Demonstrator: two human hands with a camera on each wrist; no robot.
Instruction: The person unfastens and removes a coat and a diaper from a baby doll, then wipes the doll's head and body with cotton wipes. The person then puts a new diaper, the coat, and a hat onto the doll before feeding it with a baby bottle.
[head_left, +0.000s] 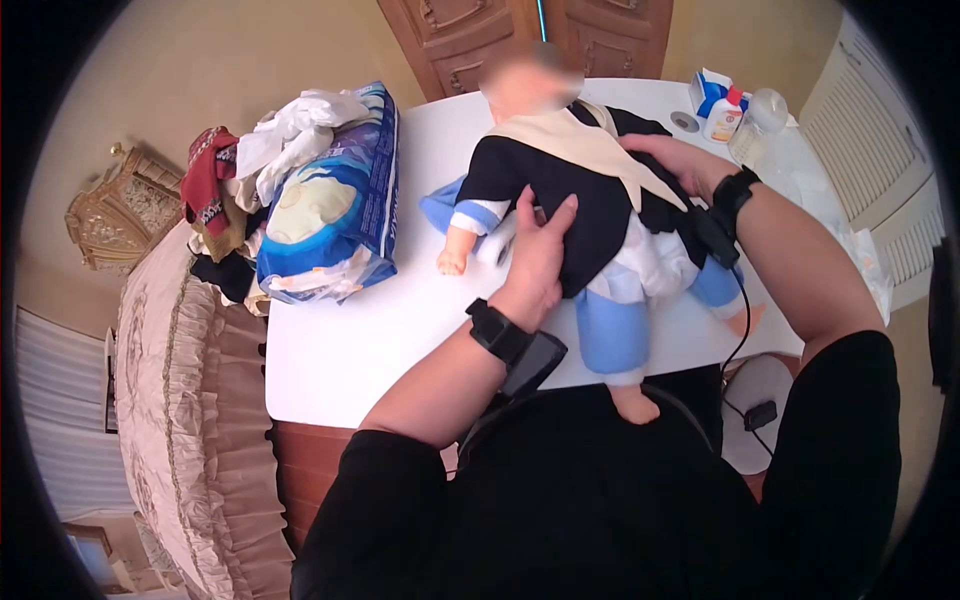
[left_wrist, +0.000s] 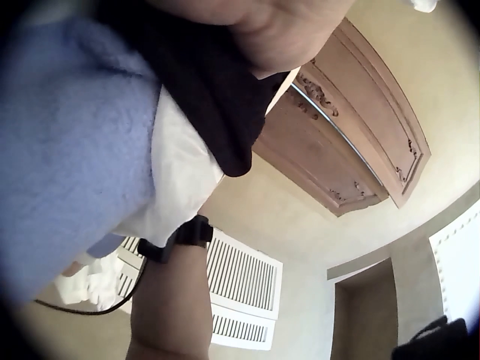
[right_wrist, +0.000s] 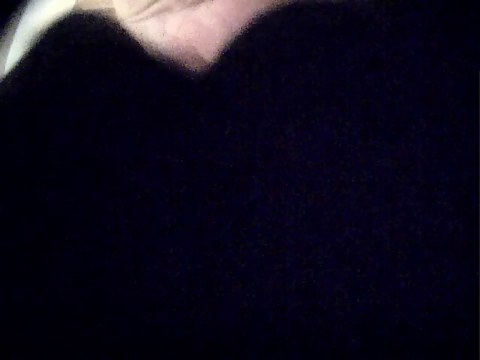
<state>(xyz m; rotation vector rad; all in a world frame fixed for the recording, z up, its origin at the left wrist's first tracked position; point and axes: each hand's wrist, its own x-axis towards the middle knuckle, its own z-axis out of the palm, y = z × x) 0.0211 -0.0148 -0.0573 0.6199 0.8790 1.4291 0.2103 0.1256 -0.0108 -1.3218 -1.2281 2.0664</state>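
Note:
A baby doll (head_left: 600, 190) lies face up on the white table, its head away from me and one foot over the near edge. It wears a black jacket (head_left: 590, 235), a beige scarf (head_left: 570, 140), blue plush trousers (head_left: 612, 330) and a white diaper (head_left: 645, 265). My left hand (head_left: 540, 245) holds the doll's side through the jacket, thumb on the front. On the opposite side my right hand (head_left: 680, 165) grips the doll near its shoulder, fingertips partly hidden. Dark cloth (right_wrist: 240, 225) fills most of the right wrist view.
At the left stands a blue diaper pack (head_left: 325, 215) with white cloths (head_left: 300, 130) on top, beside piled clothes (head_left: 210, 190). A lotion bottle (head_left: 724, 115), a clear bottle (head_left: 765, 110) and a tape roll (head_left: 685, 121) stand at the far right. A cable (head_left: 742, 330) hangs from my right wrist.

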